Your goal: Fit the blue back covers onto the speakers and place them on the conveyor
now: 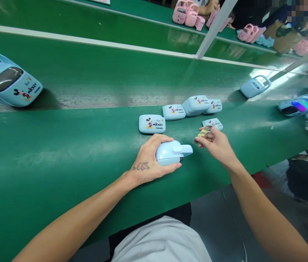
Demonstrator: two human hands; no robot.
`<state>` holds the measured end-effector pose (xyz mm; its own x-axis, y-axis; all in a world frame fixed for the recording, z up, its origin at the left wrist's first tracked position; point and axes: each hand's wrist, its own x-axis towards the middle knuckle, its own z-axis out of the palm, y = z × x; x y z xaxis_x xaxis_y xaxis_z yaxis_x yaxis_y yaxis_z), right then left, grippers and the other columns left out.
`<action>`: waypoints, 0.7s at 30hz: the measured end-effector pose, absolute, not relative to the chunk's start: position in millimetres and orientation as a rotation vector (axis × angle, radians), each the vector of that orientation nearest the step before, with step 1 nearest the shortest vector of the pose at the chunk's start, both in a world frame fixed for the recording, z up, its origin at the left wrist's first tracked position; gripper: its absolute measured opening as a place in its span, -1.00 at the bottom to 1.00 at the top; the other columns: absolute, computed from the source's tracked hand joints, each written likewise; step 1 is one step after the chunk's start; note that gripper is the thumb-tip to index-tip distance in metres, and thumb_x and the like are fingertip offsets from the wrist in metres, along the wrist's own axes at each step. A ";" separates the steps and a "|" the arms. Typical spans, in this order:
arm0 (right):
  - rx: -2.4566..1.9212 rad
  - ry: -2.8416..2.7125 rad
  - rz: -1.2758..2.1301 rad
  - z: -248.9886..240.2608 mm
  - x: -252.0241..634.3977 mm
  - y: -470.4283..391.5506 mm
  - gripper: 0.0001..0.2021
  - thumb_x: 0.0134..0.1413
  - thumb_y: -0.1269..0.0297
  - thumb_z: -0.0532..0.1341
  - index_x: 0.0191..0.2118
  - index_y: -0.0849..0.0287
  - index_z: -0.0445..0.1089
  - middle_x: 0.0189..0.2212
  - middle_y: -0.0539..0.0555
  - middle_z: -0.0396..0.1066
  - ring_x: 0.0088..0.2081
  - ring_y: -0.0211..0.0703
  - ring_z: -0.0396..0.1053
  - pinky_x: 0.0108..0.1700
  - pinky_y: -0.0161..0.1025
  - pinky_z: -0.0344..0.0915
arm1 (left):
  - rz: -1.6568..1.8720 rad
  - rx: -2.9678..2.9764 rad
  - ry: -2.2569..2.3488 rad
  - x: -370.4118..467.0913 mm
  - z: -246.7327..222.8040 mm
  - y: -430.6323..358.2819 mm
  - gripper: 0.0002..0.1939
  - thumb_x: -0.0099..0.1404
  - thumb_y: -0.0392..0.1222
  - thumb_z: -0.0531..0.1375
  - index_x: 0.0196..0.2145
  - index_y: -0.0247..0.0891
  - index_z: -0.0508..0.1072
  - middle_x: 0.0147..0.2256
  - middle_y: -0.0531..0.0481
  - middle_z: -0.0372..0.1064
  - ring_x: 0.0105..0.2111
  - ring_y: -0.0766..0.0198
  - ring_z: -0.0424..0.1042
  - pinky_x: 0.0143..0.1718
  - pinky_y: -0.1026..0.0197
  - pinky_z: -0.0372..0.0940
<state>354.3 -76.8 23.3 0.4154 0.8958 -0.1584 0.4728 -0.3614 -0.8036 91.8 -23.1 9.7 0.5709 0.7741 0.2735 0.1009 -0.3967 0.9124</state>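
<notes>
My left hand (pixel 154 160) is wrapped round a light blue plastic casing with a handle (pixel 170 153), on the green bench. The handle points right, toward my right hand (pixel 215 143). Between the fingertips of my right hand is a small, flat, shiny yellow-brown piece (pixel 204 131); its exact kind is unclear. Just behind those fingers lies a light blue printed cover (pixel 216 123), partly hidden. Beyond my left hand sits another light blue printed cover (pixel 152 123), with several more, some stacked (pixel 198 103), to its right.
A blue handled case with a dark window (pixel 14 82) stands at far left on the conveyor strip. Another blue case (pixel 255 86) lies at right, near cases with lit windows (pixel 302 104). A metal post (pixel 215 31) rises behind. Pink cases (pixel 186 14) and co-workers are across the line.
</notes>
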 end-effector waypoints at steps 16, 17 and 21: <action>-1.554 -2.047 0.715 55.2 281.6 -97.8 -0.27 0.16 0.24 0.34 0.40 -0.05 0.12 0.32 0.15 0.29 0.30 0.13 0.30 0.29 0.10 0.31 | 0.891 1.805 0.705 91.0 7.8 -25.9 -0.41 0.00 -0.07 0.48 -0.02 -0.14 0.42 -0.05 -0.03 0.47 -0.03 0.06 0.49 0.06 0.01 0.37; -1.552 -2.012 0.715 52.7 280.5 -96.6 -0.30 0.16 0.28 0.33 0.39 -0.03 0.15 0.30 0.16 0.32 0.28 0.12 0.33 0.27 0.10 0.33 | 0.884 1.805 0.709 91.0 8.0 -25.8 -0.41 0.00 -0.05 0.48 -0.02 -0.14 0.42 -0.05 -0.03 0.47 -0.04 0.06 0.49 0.05 0.00 0.37; -1.552 -1.789 0.886 46.6 294.3 -94.2 -0.29 0.06 0.20 0.41 0.33 0.02 0.25 0.27 0.19 0.35 0.24 0.13 0.37 0.21 0.09 0.39 | 0.873 1.818 0.703 90.1 9.6 -25.3 -0.41 0.01 -0.07 0.47 -0.01 -0.14 0.40 -0.04 -0.04 0.46 -0.03 0.06 0.49 0.05 -0.01 0.37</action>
<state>294.3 -94.2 46.6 -0.1334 0.9909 0.0159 0.5879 0.0920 -0.8037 90.1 -25.3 9.6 0.5771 0.7754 0.2563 0.0845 -0.3688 0.9257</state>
